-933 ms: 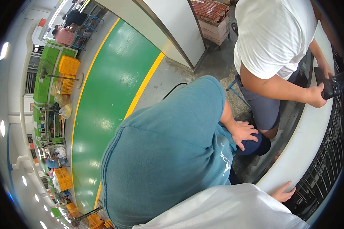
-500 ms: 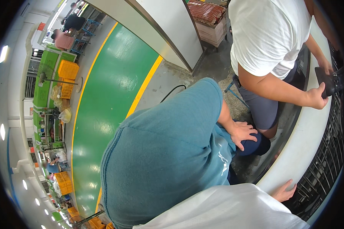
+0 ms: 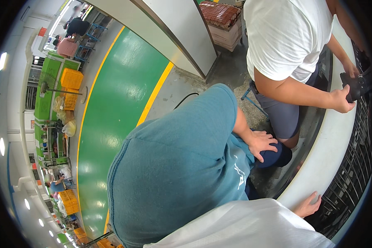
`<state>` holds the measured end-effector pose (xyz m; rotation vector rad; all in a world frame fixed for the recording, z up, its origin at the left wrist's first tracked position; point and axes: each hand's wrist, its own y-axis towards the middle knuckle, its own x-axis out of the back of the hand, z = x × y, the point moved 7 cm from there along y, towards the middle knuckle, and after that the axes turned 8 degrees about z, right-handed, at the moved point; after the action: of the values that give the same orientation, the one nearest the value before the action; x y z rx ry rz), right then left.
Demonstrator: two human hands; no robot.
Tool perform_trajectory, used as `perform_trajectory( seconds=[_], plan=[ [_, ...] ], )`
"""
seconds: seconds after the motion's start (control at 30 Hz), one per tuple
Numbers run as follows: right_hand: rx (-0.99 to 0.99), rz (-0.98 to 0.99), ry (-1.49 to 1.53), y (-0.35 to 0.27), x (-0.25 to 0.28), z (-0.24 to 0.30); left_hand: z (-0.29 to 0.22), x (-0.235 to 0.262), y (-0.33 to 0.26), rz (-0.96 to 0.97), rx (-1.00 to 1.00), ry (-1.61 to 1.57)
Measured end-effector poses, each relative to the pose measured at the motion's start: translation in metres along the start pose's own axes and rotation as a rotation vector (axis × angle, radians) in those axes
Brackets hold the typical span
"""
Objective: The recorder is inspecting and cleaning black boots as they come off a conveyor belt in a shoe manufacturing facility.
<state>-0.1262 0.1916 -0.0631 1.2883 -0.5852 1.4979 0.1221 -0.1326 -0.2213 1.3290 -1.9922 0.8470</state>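
Observation:
My white sleeve (image 3: 252,227) comes in from the lower edge. My right hand (image 3: 308,204) lies flat on the curved white rim (image 3: 330,157) of a work line, fingers apart and holding nothing. Black slatted crates (image 3: 351,177) sit just right of it. My left hand is out of sight. A seated person in a teal shirt (image 3: 177,165) fills the middle, with one hand (image 3: 261,142) resting on a dark-clad knee. A person in a white T-shirt (image 3: 285,37) stands at the top right, gripping a dark object (image 3: 355,84) over the line.
A green floor lane with yellow border stripes (image 3: 120,103) runs along the left. A grey partition (image 3: 173,29) and a pallet of red-brown goods (image 3: 221,16) stand at the top. Yellow crates (image 3: 71,78) and green workbenches lie far left, with other people beyond.
My hand stays on the white rim. The view has shifted slightly, and the person in white has moved the dark object a little along the line.

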Motion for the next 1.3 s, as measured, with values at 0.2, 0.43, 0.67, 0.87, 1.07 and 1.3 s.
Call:
perform_trajectory(
  seconds=[0.2, 0.43, 0.67, 0.87, 1.07, 1.3],
  plan=[
    [-0.018, -0.012, 0.01, 0.0, -0.002, -0.001, 0.0, 0.001, 0.0, -0.006, 0.0, 0.006],
    [-0.041, -0.023, 0.029, -0.001, -0.002, -0.006, -0.001, 0.003, 0.0, -0.001, 0.005, -0.001],
    [-0.077, -0.025, 0.052, -0.005, 0.002, -0.007, -0.003, 0.005, 0.0, 0.018, 0.002, -0.02],
    [-0.058, -0.023, 0.095, 0.002, -0.001, 0.005, -0.003, 0.013, -0.008, 0.007, 0.035, -0.008],
    [-0.068, -0.021, 0.062, -0.005, 0.002, -0.009, -0.003, 0.006, -0.002, 0.016, 0.002, -0.013],
    [-0.075, -0.01, 0.059, -0.003, 0.001, -0.004, -0.003, 0.007, -0.003, 0.017, 0.0, -0.015]
  ],
)
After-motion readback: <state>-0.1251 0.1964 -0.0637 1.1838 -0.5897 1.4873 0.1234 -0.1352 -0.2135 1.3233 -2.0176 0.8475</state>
